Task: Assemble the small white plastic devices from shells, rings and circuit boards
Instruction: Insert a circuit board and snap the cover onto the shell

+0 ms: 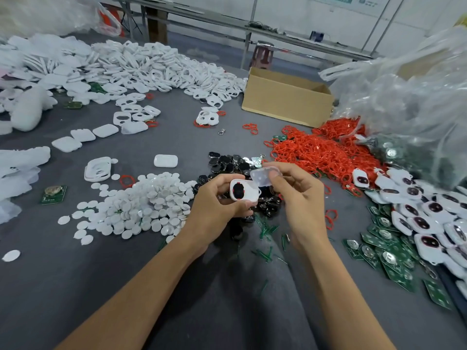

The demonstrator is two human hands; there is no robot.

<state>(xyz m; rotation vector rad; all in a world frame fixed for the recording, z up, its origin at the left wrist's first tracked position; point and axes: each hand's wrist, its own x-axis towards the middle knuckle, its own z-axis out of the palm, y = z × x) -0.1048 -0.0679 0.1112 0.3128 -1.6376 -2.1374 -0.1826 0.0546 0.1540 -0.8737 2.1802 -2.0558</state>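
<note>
My left hand (217, 198) grips a white shell half (243, 190) with a black part and a red ring seated inside, its open face towards me. Just to its right, my right hand (295, 193) pinches a second, empty white shell half (265, 174), tilted above the first and touching its upper right edge. Both hands hover over a pile of black parts (227, 162) in the middle of the grey table (75, 274).
White discs (146, 200) lie heaped left of my hands, red rings (321, 150) to the right. Part-built white devices (424, 213) and green circuit boards (384, 243) cover the right side. White frames (156, 66) are heaped far back, beside a cardboard box (285, 99) and clear plastic bags (409, 97).
</note>
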